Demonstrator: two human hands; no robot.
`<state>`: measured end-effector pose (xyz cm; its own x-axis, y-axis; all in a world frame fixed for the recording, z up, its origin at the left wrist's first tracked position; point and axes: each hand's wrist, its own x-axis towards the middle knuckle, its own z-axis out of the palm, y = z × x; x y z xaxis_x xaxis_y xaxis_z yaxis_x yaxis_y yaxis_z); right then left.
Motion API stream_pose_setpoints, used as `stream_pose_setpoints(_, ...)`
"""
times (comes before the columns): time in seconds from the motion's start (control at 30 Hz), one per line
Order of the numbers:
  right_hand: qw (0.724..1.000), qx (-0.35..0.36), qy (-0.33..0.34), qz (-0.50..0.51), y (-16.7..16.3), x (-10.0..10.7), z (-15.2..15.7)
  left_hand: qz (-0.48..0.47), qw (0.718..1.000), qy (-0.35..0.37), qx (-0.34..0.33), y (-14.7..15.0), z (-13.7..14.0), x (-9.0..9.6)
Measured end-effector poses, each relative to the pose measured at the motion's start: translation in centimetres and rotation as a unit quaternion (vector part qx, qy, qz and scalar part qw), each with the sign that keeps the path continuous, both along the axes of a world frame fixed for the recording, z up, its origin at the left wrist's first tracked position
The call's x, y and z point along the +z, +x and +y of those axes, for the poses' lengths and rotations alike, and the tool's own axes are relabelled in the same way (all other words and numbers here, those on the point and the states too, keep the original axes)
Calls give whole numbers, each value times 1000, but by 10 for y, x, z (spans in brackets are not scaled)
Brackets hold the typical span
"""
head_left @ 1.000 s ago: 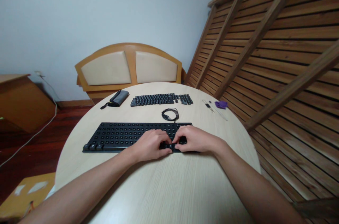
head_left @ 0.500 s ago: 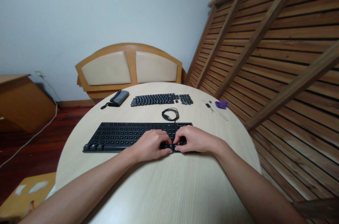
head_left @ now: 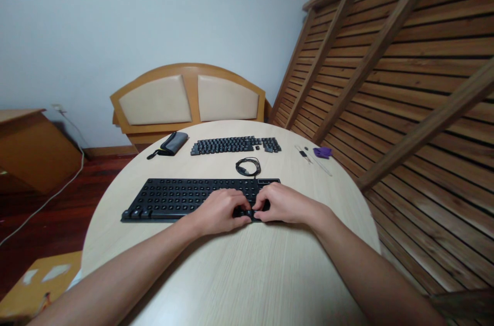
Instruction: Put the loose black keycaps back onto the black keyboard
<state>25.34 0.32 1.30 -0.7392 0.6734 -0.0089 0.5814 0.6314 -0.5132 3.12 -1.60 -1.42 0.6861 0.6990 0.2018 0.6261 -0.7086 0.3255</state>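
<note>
A black keyboard [head_left: 170, 197] lies on the table, most of its switches bare. Several keycaps, with a long space bar [head_left: 170, 214] among them, sit along its front row. My left hand [head_left: 224, 210] bends over the right part of that front row, thumb and fingers closed around a dark keycap [head_left: 249, 212]. Opposite it, my right hand [head_left: 280, 202] is curled with its fingertips pinched at the same spot, almost touching the left ones. The fingers partly hide the keycap and the switches beneath.
Loose keycaps [head_left: 224, 145] stand in rows behind the keyboard, near a coiled cable [head_left: 248, 166]. A grey pouch [head_left: 173, 143] is at the back left of the round table [head_left: 270, 274]. Small tools [head_left: 304, 154] and a purple cloth [head_left: 322, 152] lie at the right. Wooden slats [head_left: 405, 84] lean close by.
Both hands stay at the same place on the keyboard; only their fingertips have shifted very slightly. The other things have not moved.
</note>
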Motion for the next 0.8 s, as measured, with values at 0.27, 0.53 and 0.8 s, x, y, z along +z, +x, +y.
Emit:
stream_pose_setpoints(0.27, 1000, 10, 14, 3, 1, 1, 2, 1, 1000, -2, 3, 1, -1, 2)
stream_pose_setpoints(0.53, 1000, 27, 14, -7, 2, -4, 5, 2, 1000, -1, -3, 1, -1, 3)
stream_pose_setpoints(0.8, 997, -4, 25, 74, 13, -3, 17, 3, 1000, 1, -4, 1, -1, 2)
